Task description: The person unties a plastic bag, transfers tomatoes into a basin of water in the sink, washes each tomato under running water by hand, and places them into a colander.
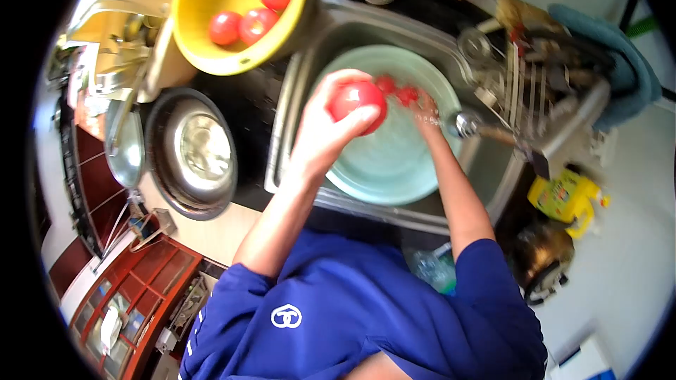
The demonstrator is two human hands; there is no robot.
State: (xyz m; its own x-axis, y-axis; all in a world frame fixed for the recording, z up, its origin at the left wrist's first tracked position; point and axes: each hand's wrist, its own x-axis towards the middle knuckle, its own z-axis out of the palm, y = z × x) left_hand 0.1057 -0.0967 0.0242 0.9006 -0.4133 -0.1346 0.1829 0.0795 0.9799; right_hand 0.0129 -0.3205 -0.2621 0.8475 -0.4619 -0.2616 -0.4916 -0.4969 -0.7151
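Observation:
My left hand [325, 116] is wrapped round a red tomato [358, 107] and holds it above a pale green basin [384, 186]. Reaching into the basin's water, my right hand [425, 110] is at the right side, with bubbles around it. Its fingers are blurred and partly under the water. Right by those fingers are more red tomatoes [407, 95], smeared in outline. The basin sits inside a steel sink [320, 200].
A yellow bowl [243, 62] with three tomatoes [255, 26] stands at the upper left. Below it lies a round metal pan [204, 146]. On the right are a faucet [466, 125], a utensil rack [574, 123] and a yellow bottle [567, 200].

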